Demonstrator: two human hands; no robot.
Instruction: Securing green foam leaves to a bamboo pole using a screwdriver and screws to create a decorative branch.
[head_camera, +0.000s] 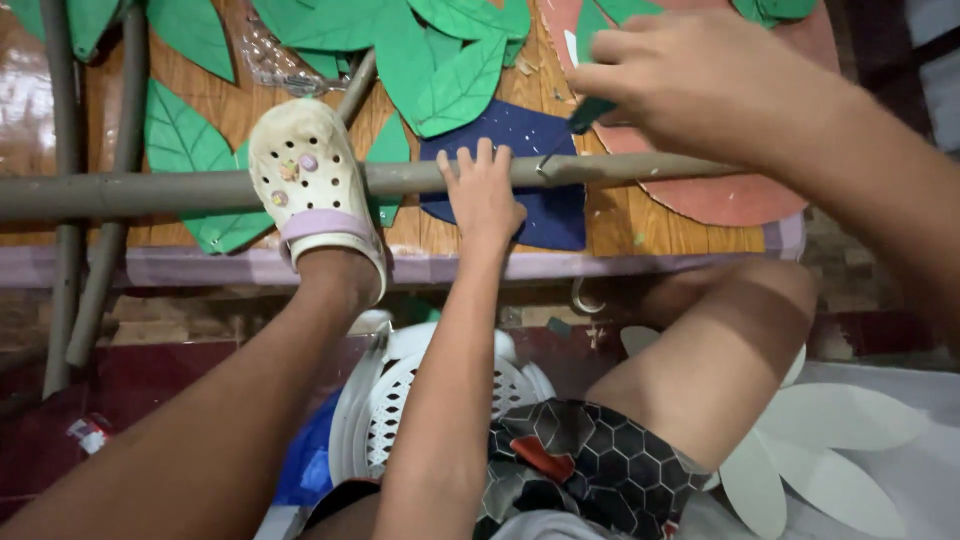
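At nine o'clock in your view, more grey paper tubes (70, 150) run upright along the left edge of the wooden table (620, 225), with green paper leaves (180, 140) lying flat beside them.

Your foot in a cream clog (312, 190) presses on the long horizontal grey tube (150, 192), pinning it against the table edge. This tube, the work piece, spans from the far left to about two o'clock, crossing the middle of your view.

At centre, your left hand (483, 195) lies over the tube with fingers spread and flat, bracing rather than gripping; it rests partly on a dark blue paper shape (530, 135). Just to its right a thin wire loop (545, 167) circles the tube.

At one o'clock, your right hand (700, 85) hovers just above the tube, fingers pinched closed on a small dark green piece (590, 112), likely a leaf stem or tape strip; its exact kind is not clear. A reddish-pink paper disc (735, 200) lies beneath.

Judgement: you appear to be at the attaching step, bringing the green piece to the tube near the wire. The next move calls for steady downward placement while foot and left hand keep the tube from rolling.

Below, you sit on a white perforated plastic stool (400, 400); white paper petals (840, 440) lie at four o'clock.
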